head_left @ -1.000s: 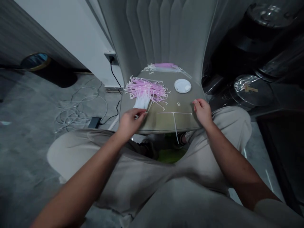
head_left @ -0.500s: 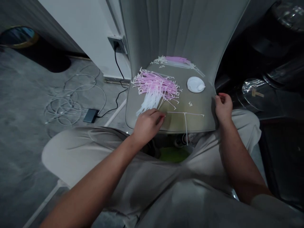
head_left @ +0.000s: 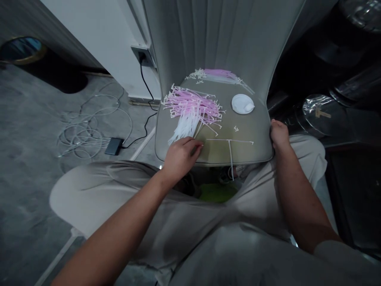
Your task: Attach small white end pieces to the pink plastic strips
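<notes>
On the seat of a grey chair point(head_left: 258, 149) lies a pile of pink sticks point(head_left: 193, 104) with white ends, and white sticks point(head_left: 187, 124) fan out below it. My left hand point(head_left: 182, 155) is at the seat's front edge, thumb and forefinger pinched on something too small to make out. Just right of it lies a thin T-shaped piece point(head_left: 229, 141), its white stem hanging over the edge. My right hand point(head_left: 279, 134) is closed at the seat's right edge; what it holds, if anything, is hidden.
A white dish point(head_left: 242, 104) and small white connectors point(head_left: 236, 128) sit on the seat. More pink sticks point(head_left: 220, 73) lie at its back. Coiled cables point(head_left: 86, 131) and a black box point(head_left: 114, 146) are on the floor at left.
The view has shifted slightly. The fingers of my right hand have closed in against the seat's right edge. My left hand stays pinched beside the T-shaped piece.
</notes>
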Motion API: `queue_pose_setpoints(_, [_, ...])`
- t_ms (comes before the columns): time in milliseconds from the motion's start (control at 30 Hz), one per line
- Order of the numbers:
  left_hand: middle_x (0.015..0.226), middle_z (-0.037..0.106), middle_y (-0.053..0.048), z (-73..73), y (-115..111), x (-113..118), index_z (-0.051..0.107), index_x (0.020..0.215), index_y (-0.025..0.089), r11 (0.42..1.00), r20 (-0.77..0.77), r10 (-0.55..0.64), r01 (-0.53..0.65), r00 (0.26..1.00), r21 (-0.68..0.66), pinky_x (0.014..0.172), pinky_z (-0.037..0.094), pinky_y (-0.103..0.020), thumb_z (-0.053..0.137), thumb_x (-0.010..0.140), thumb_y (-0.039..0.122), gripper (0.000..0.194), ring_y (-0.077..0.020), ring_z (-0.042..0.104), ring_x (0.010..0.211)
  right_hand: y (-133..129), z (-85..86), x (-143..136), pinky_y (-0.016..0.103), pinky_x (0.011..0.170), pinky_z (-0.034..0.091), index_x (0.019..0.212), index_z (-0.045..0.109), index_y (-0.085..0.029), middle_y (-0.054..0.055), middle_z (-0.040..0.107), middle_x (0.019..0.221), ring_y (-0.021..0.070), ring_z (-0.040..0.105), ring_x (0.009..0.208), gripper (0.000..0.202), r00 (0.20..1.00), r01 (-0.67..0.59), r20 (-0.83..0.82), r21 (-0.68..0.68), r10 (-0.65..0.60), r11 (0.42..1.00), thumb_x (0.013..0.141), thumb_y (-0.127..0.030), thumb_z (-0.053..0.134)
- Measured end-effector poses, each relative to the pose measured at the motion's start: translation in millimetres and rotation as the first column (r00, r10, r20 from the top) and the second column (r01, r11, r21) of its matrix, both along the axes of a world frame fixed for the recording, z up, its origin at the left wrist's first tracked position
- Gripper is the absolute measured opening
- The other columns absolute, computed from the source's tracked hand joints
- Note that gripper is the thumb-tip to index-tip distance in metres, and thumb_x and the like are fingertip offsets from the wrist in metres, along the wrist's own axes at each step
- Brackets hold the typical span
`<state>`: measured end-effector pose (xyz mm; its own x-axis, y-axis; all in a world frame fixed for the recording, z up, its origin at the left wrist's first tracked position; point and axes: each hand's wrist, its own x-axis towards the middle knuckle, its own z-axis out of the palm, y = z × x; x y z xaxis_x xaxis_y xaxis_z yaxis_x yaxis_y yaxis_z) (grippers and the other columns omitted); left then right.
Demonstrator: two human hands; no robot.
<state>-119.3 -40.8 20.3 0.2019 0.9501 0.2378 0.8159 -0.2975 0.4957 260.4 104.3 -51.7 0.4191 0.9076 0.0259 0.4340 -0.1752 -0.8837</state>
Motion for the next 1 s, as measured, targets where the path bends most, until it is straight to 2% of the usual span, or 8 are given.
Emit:
queue_pose_setpoints(167, [0.094, 0.072, -0.005, -1.3, 2, 1, 0.071, 0.097, 0.021, 1.000, -0.013, 0.021, -0.021, 1.000, -0.022, 0.079, 0.049, -0.032, 0.053, 0.093, 0.028, 0.020, -0.0209, 0.066, 0.088, 0, -0.6, -1, 0.027, 0.061, 0.041, 0.071, 0.061, -0.017, -0.003, 0.053, 0.060, 0.0119, 0.045, 0.061, 0.037, 0.998, 0.019, -0.052, -0.004, -0.019, 1.000, 0.081, -0.052, 0.057])
queue_pose_setpoints(300, [0.095, 0.072, -0.006, -2.0, 3, 2, 0.071, 0.098, 0.019, 0.999, -0.016, 0.018, -0.019, 1.000, -0.050, 0.080, 0.050, -0.032, 0.052, 0.092, 0.027, 0.021, -0.0212, 0.066, 0.089, 0, -0.7, 0, 0.029, 0.065, 0.044, 0.077, 0.065, -0.016, -0.001, 0.060, 0.068, 0.0134, 0.050, 0.066, 0.036, 0.998, 0.010, -0.058, 0.000, -0.010, 1.000, 0.078, -0.052, 0.059])
queue_pose_setpoints(400, [0.096, 0.072, -0.006, -1.7, 4, 3, 0.071, 0.099, 0.019, 0.998, -0.022, 0.010, -0.012, 1.000, -0.063, 0.082, 0.050, -0.031, 0.051, 0.093, 0.027, 0.022, -0.0208, 0.066, 0.091, 0, -0.9, 1, 0.029, 0.068, 0.044, 0.078, 0.067, -0.015, -0.002, 0.058, 0.067, 0.0129, 0.050, 0.066, 0.036, 0.999, 0.000, -0.040, 0.008, 0.000, 1.000, 0.078, -0.051, 0.060])
queue_pose_setpoints(633, [0.093, 0.072, -0.005, -0.5, 7, 6, 0.071, 0.098, 0.019, 0.997, -0.038, 0.035, -0.038, 0.999, -0.062, 0.078, 0.049, -0.030, 0.051, 0.093, 0.028, 0.022, -0.0198, 0.067, 0.087, 4, -2.3, -1, 0.027, 0.064, 0.043, 0.072, 0.064, -0.017, -0.005, 0.052, 0.060, 0.0110, 0.046, 0.061, 0.029, 0.999, 0.041, -0.037, 0.014, -0.040, 0.999, 0.081, -0.043, 0.056])
queue_pose_setpoints(833, [0.092, 0.072, -0.005, -1.7, 9, 10, 0.071, 0.097, 0.019, 0.996, -0.052, 0.070, -0.073, 0.996, -0.052, 0.077, 0.048, -0.030, 0.051, 0.093, 0.030, 0.024, -0.0202, 0.067, 0.088, 0, 0.5, -6, 0.028, 0.066, 0.045, 0.075, 0.067, -0.016, -0.003, 0.056, 0.064, 0.0121, 0.049, 0.063, 0.025, 0.998, 0.046, -0.038, 0.009, -0.045, 0.999, 0.082, -0.035, 0.053])
queue_pose_setpoints(1000, [0.091, 0.074, -0.005, -5.6, 12, 12, 0.073, 0.100, 0.018, 0.989, 0.034, 0.113, -0.109, 0.993, -0.101, 0.077, 0.049, -0.028, 0.054, 0.091, 0.031, 0.024, -0.0190, 0.067, 0.084, 0, 2.6, -6, 0.032, 0.076, 0.049, 0.083, 0.070, -0.015, 0.000, 0.064, 0.072, 0.0147, 0.056, 0.071, 0.024, 0.998, 0.057, -0.001, -0.009, -0.057, 0.998, 0.082, -0.030, 0.050])
